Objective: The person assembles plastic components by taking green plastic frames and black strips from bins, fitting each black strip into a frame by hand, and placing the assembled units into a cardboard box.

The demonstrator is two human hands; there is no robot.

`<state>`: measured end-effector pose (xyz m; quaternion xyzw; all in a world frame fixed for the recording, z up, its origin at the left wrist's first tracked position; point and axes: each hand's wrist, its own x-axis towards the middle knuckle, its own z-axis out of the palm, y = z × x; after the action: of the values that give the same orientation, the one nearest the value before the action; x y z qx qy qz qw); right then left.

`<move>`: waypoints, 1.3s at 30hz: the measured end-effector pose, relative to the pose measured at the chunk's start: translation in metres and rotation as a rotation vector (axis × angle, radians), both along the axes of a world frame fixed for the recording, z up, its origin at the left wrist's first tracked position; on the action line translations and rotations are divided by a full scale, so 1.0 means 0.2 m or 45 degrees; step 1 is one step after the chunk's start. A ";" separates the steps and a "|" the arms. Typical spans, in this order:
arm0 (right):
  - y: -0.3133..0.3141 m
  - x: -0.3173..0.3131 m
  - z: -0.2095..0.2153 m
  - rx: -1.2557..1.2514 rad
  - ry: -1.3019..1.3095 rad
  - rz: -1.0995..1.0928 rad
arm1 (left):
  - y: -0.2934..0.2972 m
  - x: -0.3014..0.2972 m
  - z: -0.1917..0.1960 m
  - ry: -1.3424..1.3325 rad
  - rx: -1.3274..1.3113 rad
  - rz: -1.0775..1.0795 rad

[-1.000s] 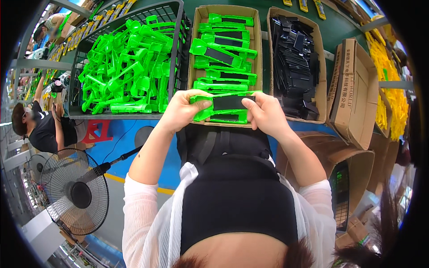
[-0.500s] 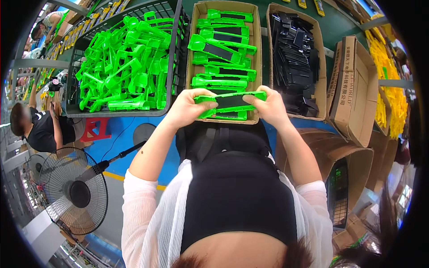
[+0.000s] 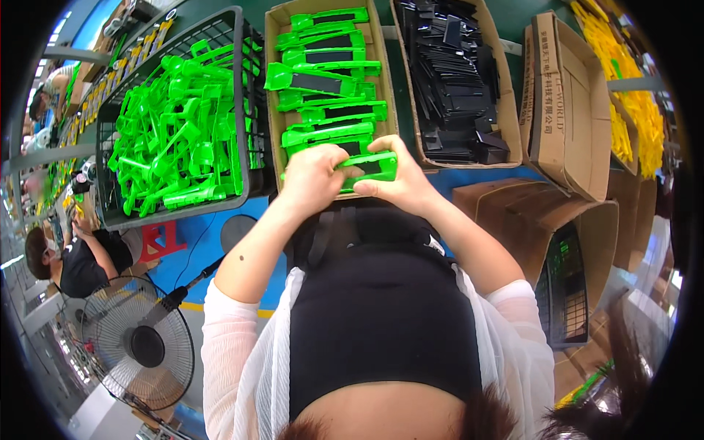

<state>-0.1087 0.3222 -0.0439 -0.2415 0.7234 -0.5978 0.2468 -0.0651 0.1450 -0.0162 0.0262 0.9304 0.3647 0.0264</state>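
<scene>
Between my two hands is a green plastic frame [image 3: 381,168] with a dark panel in its middle, held just above the near end of a cardboard tray [image 3: 391,110]. My left hand [image 3: 315,177] grips its left end and covers much of it, the thumb pressing on the face. With thumb and fingers, my right hand [image 3: 403,182] clasps the right end. Inside the tray, several similar green frames [image 3: 326,83] with dark panels lie stacked in a column. Whether the panel is fully seated in the held frame cannot be made out.
A black crate [image 3: 253,139] of loose green parts [image 3: 180,125] stands left of the tray. To its right is a cardboard box of black panels [image 3: 458,88], then an open cardboard box [image 3: 568,110]. Yellow parts [image 3: 638,95] lie far right. A fan [image 3: 147,345] stands at lower left.
My right hand has drawn closer to the left and wraps further around the frame's end. My left hand covers more of it. The whole view has shifted, with the trays appearing further left.
</scene>
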 end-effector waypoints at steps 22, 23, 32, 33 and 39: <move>0.25 -0.14 -0.16 0.593 0.650 -0.641 | -0.31 -0.11 -0.01 0.581 -0.283 0.123; 0.25 -0.14 -0.17 0.608 0.618 -0.677 | -0.42 -0.11 0.03 0.702 -0.231 0.232; 0.25 -0.24 -0.27 0.550 0.349 -0.783 | -1.32 0.01 -0.19 -0.251 -0.624 1.124; 0.27 -0.24 -0.29 0.537 0.375 -0.828 | -1.31 0.00 -0.12 -0.421 -0.407 1.015; 0.22 -0.24 -0.27 0.769 0.488 -1.023 | -1.11 0.03 0.05 -0.064 0.168 0.570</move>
<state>-0.1562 0.3668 -0.0983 0.0314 0.9307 -0.3557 -0.0795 -0.0598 -0.0771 -0.0066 -0.1884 0.8862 0.4219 -0.0336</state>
